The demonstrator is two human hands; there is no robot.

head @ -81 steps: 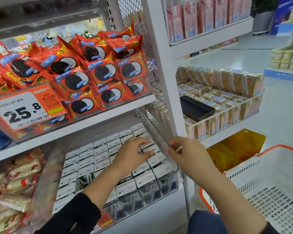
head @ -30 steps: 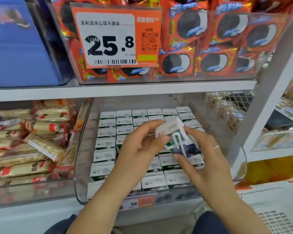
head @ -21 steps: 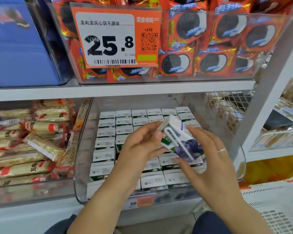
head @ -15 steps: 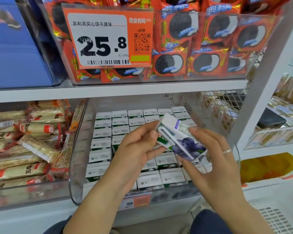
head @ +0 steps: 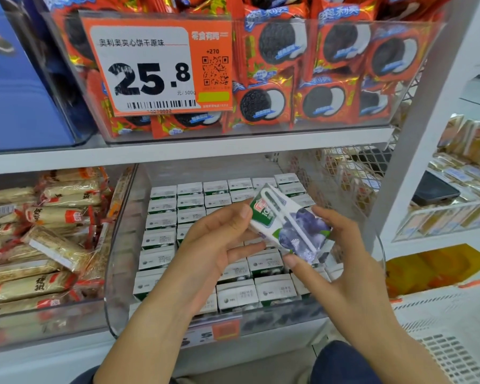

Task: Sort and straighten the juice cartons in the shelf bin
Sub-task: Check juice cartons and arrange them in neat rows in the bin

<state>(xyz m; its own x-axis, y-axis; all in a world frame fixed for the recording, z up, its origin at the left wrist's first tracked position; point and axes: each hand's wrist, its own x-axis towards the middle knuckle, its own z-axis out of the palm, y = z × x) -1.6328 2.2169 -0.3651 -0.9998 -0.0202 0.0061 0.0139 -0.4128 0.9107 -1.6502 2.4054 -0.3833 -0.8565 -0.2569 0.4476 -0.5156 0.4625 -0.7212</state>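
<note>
Both hands pinch one juice carton, tilted above the rows of cartons: left hand at its upper end, right hand at its lower end. Beneath them, the clear bin front rim sits near both wrists; open space lies above the rear rows.

Above the left hand, an orange price tag on the clear cookie bin reads "奥利奥夹心饼干原味", "25.8", "元/500g", "+270" and "零食有鸣", with a QR code and barcode. The carton held in both hands shows "10".
</note>
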